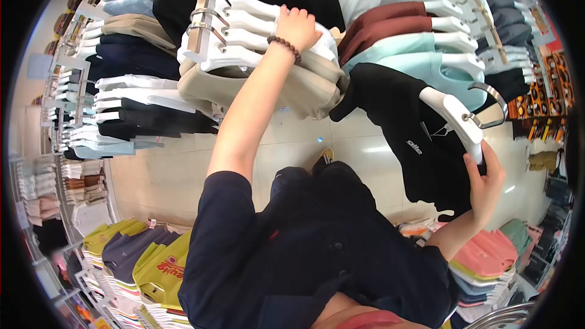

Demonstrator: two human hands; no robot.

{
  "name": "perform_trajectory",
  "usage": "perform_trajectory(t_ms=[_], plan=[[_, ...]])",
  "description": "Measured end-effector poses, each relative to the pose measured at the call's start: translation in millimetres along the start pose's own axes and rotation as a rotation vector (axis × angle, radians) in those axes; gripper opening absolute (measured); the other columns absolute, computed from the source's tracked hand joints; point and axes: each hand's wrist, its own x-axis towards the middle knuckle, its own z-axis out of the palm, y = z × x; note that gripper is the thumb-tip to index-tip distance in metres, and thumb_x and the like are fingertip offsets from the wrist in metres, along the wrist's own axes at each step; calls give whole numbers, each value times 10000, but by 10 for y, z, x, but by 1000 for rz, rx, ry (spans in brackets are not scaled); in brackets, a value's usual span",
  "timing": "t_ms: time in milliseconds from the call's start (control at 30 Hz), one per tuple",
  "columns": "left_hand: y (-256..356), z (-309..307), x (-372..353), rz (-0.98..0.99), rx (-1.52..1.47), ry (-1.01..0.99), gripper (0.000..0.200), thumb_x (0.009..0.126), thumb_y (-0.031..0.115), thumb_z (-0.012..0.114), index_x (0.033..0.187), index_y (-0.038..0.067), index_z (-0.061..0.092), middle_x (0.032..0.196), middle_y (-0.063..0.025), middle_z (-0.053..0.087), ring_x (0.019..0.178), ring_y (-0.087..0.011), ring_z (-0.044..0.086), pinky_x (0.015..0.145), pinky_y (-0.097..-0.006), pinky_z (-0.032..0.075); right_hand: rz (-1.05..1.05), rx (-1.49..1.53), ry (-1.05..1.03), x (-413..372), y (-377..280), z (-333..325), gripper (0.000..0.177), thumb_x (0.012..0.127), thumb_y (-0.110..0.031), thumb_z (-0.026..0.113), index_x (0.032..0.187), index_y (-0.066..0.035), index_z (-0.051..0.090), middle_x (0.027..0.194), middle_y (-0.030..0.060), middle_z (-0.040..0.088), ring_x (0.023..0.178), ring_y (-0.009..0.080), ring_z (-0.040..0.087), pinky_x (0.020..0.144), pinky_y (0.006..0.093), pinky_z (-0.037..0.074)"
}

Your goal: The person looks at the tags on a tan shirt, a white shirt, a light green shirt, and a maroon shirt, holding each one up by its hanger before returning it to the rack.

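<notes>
My left hand (297, 31), with a beaded bracelet on the wrist, reaches onto the white hangers (253, 23) on the metal rail (202, 15). Its fingers curl over the hangers, which carry beige shirts (311, 85). At the right, my right hand (485, 176) grips the lower end of a white hanger (454, 113). From this hanger hangs a black shirt (390, 100) with small white lettering on the chest. The hanger's metal hook is off any rail and points to the upper right. Part of my right palm is hidden behind the hanger and shirt.
Maroon shirts (384, 24) and mint shirts (426, 55) hang just beyond the black shirt. Dark clothes (131, 55) line the racks at the left. Lower left are yellow-green shirts (161, 268), lower right pink ones (484, 253). Tiled floor (298, 140) shows between the racks.
</notes>
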Motion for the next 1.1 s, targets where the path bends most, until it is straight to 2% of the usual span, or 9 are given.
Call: perform_trajectory(t_ms=[100, 167, 300, 400, 433, 700, 867, 967, 1100], plan=[[-13, -30, -142, 28, 63, -131, 426, 876, 473, 627, 1079, 105, 692, 1127, -113, 639, 1159, -284, 558, 1115, -511, 321, -140, 2, 54, 325, -12, 100, 350, 854, -82, 735, 1173, 31, 646, 1003, 180, 701, 847, 193, 639, 770, 312, 497], [-7, -108, -310, 58, 55, -174, 410, 875, 460, 635, 1067, 103, 695, 1105, -114, 637, 1154, -280, 557, 1127, -501, 316, 52, -27, 2, 599, -197, 204, 347, 863, -103, 737, 1181, 5, 653, 1002, 170, 704, 848, 184, 649, 750, 306, 499], [-66, -170, -571, 98, 61, -154, 364, 855, 406, 672, 1056, 104, 698, 1076, -103, 635, 1148, -272, 558, 1132, -490, 319, -280, 90, -12, 1276, -401, 800, 338, 856, -140, 751, 1164, -31, 664, 920, 145, 705, 709, 201, 608, 688, 298, 486], [-103, -190, -675, 143, 18, -143, 337, 796, 335, 733, 1039, 105, 692, 1067, -74, 625, 1158, -254, 546, 1137, -468, 321, -224, 70, -119, 1717, -879, 1182, 300, 869, -207, 722, 1131, -68, 673, 885, 142, 691, 676, 295, 597, 672, 336, 484], [-114, -184, -694, 128, 23, -143, 337, 796, 335, 733, 1039, 105, 692, 1067, -74, 625, 1158, -254, 546, 1137, -468, 321, -377, 99, -73, 1863, -910, 1369, 309, 873, -246, 712, 1123, -70, 675, 894, 160, 693, 738, 345, 642, 700, 367, 503], [-103, -210, -812, 157, -3, -57, 521, 818, 415, 693, 1201, 66, 644, 1323, -150, 578, 1340, -305, 450, 1164, -498, 266, -485, 103, -48, 2580, -1792, 2106, 409, 870, -386, 697, 1147, -86, 695, 896, 171, 713, 811, 377, 671, 731, 421, 519], [-88, -172, -841, 182, -157, 28, 559, 774, 402, 723, 1209, 62, 637, 1332, -171, 566, 1339, -336, 447, 1160, -514, 267, -392, 252, -30, 3015, -2159, 1956, 448, 862, -373, 719, 1176, -55, 687, 765, 113, 666, 654, 182, 574, 661, 311, 471], [-50, -254, -906, 316, -359, 87, 557, 747, 380, 756, 1191, 66, 633, 1310, -156, 575, 1334, -329, 455, 1150, -515, 290, -687, 517, -34, 3458, -2338, 2011, 447, 860, -375, 722, 1156, -42, 686, 845, 108, 689, 692, 178, 578, 677, 310, 468], [-80, -473, -1014, 474, -555, -8, 501, 784, 361, 742, 1171, 64, 630, 1303, -136, 577, 1330, -312, 462, 1142, -499, 312, -600, 327, -108, 3674, -2827, 2058, 434, 865, -360, 716, 1144, -29, 683, 933, 119, 702, 764, 187, 608, 747, 312, 484]])
